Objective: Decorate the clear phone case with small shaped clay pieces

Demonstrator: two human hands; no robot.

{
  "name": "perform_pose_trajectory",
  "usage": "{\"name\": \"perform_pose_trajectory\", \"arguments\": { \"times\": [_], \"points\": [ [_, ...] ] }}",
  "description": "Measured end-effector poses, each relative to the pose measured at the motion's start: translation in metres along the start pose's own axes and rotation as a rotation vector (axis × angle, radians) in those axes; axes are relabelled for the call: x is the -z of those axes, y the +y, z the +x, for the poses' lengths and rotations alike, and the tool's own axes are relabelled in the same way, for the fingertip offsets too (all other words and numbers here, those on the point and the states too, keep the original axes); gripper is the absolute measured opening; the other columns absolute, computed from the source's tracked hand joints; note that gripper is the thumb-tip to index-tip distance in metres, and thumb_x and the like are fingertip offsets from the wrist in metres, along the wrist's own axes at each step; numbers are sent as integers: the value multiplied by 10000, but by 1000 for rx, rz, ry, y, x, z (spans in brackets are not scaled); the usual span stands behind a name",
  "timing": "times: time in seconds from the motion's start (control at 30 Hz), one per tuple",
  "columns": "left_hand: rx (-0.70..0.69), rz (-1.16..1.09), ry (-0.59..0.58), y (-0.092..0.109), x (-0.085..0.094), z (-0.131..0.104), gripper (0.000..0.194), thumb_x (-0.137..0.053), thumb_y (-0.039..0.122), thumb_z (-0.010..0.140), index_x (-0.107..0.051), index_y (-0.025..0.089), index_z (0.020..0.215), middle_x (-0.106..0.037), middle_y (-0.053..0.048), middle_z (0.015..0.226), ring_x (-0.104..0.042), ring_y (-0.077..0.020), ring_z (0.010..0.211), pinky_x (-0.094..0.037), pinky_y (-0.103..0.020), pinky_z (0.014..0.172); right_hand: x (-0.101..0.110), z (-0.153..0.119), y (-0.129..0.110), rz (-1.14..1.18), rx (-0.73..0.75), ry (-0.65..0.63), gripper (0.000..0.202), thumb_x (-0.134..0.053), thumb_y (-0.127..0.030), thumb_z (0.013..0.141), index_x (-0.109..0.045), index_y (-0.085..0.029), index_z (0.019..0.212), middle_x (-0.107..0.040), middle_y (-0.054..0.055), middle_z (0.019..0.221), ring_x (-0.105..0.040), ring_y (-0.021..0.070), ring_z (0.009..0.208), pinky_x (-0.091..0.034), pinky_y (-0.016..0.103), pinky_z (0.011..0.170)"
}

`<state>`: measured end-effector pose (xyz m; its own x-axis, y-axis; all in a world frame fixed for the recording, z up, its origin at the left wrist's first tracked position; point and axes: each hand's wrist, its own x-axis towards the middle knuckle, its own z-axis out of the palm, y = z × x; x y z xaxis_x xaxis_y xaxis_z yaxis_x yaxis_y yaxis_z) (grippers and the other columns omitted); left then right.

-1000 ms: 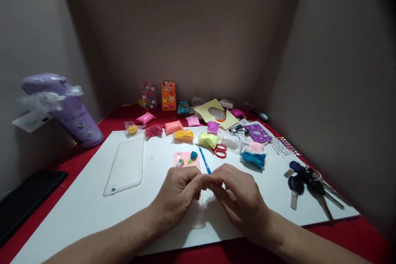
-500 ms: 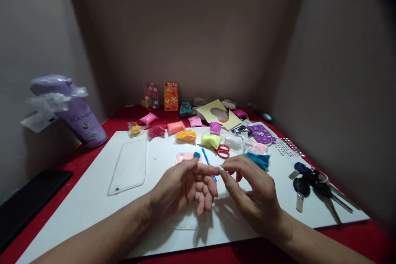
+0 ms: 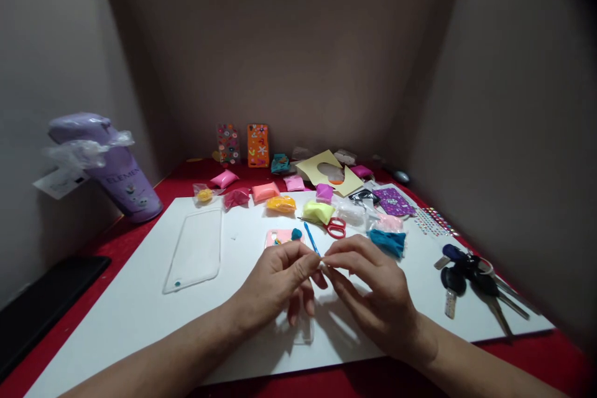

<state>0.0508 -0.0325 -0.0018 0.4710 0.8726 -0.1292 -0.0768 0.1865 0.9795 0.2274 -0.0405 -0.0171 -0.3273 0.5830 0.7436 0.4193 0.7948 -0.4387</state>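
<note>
Over the white board, my left hand [image 3: 283, 277] and my right hand [image 3: 375, 292] meet fingertip to fingertip. Thumb and index finger of each are closed on a tiny piece of white clay [image 3: 321, 264], mostly covered by the fingers. Beneath my left hand lies a clear phone case [image 3: 304, 333], its upper part pink with a teal lump [image 3: 296, 234] at the corner; the hand hides its middle. A blue modelling tool [image 3: 310, 236] lies just beyond the fingertips, partly hidden by them. Red-handled scissors [image 3: 336, 227] rest a little farther back.
Another clear case [image 3: 193, 252] lies to the left. Several clay packets line the back, including yellow [image 3: 318, 211], orange [image 3: 281, 204] and teal [image 3: 387, 242]. Keys [image 3: 476, 277] and a rhinestone sheet [image 3: 436, 222] sit at right. A purple tumbler [image 3: 119, 174] stands far left.
My left thumb has come over onto the index fingertip, and the left fingers have curled inward. Both hands still meet at the white clay, slightly lower and farther left.
</note>
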Motion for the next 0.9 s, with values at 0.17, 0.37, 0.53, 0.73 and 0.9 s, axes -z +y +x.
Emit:
{"name": "perform_pose_trajectory", "arguments": {
  "times": [0.17, 0.37, 0.53, 0.73, 0.9],
  "points": [
    [32, 22, -26, 2, 0, 0, 318, -570, 422, 827, -570, 133, 695, -552, 31, 450, -458, -46, 305, -345, -119, 282, 0, -2, 1, -7, 24, -19, 262, -554, -30, 788, -608, -199, 980, -602, 63, 893, -571, 185, 811, -488, 338, 677],
    [84, 68, -20, 5, 0, 0, 307, -607, 416, 798, -562, 139, 673, -548, 30, 406, -445, -53, 284, -337, -131, 287, -2, -1, 0, -1, 18, -33, 279, -533, -37, 801, -611, -213, 1004, -604, 64, 885, -576, 190, 808, -496, 345, 675],
    [44, 98, 2, 4, 2, -3, 309, -610, 432, 787, -534, 155, 675, -524, 50, 420, -418, -54, 281, -317, -145, 276, -2, -1, 0, 8, 8, -37, 258, -554, -70, 803, -603, -198, 1021, -606, 79, 908, -579, 204, 825, -502, 359, 690],
    [-63, 276, 21, 5, -3, -8, 393, -476, 469, 867, -474, 164, 618, -453, 62, 459, -373, -32, 320, -256, -148, 312, -2, -3, 0, 6, -14, -57, 251, -557, -83, 811, -590, -192, 1034, -609, 79, 916, -580, 202, 836, -500, 352, 704],
    [-116, 329, 40, 1, -4, -7, 424, -412, 480, 891, -460, 170, 607, -437, 58, 459, -363, -41, 334, -248, -169, 333, -2, -2, 0, 39, 2, -84, 190, -530, -63, 822, -579, -187, 958, -616, 63, 852, -576, 188, 796, -487, 331, 675]
  ]
}}
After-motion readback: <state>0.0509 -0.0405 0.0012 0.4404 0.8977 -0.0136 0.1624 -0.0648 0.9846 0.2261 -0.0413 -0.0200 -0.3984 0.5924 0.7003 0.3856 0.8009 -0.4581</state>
